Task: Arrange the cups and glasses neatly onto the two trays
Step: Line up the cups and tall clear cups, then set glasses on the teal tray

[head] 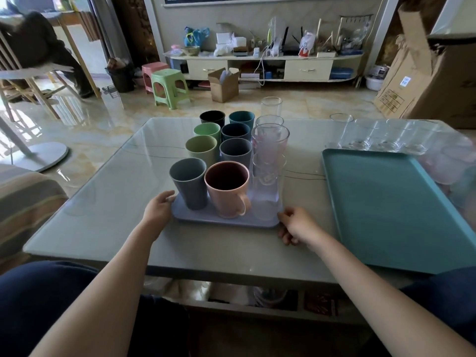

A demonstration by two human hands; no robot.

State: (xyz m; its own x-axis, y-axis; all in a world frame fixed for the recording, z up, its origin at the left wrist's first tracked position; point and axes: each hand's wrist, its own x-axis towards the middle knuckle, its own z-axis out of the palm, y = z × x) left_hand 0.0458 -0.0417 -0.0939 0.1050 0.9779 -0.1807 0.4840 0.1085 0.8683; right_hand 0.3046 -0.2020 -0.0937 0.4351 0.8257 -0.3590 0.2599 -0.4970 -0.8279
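Note:
A lavender tray point(206, 219) on the glass table carries several coloured cups in two rows, with a pink mug point(228, 189) and a grey-blue cup point(189, 185) nearest me. A row of clear glasses point(269, 145) stands along the tray's right side. My left hand point(159, 207) grips the tray's near left corner. My right hand point(296, 225) holds its near right corner with curled fingers. A teal tray point(391, 207) lies bare to the right. Several clear glasses point(373, 135) stand on the table behind the teal tray.
The glass table point(103, 215) has its near edge just above my knees. A striped sofa arm point(23, 199) lies at the left. Green and pink stools point(168, 86), a cardboard box point(224, 85) and a TV cabinet sit beyond.

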